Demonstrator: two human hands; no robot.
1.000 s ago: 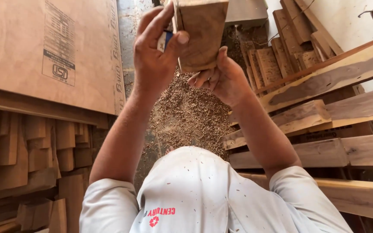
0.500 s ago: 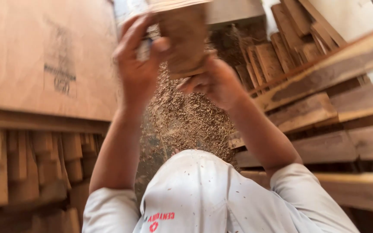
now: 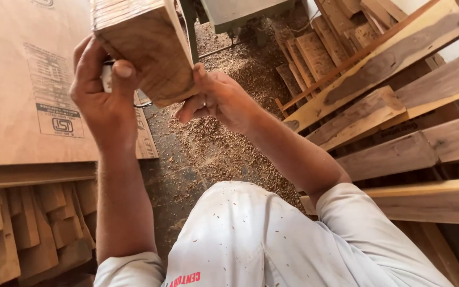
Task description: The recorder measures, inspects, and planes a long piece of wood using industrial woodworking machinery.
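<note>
Up high, the left hand [image 3: 102, 101] grips a wood block [image 3: 144, 45] with its fingers [image 3: 122, 72] closed on the near face, while the right hand [image 3: 221, 98] presses its curled fingers against the block's lower right edge. Both arms reach up from a white shirt [image 3: 261, 239], and the block hangs above a floor strewn with sawdust [image 3: 213, 149]. Plywood [image 3: 22, 79] lies to the left, with planks [image 3: 399, 79] stacked to the right.
</note>
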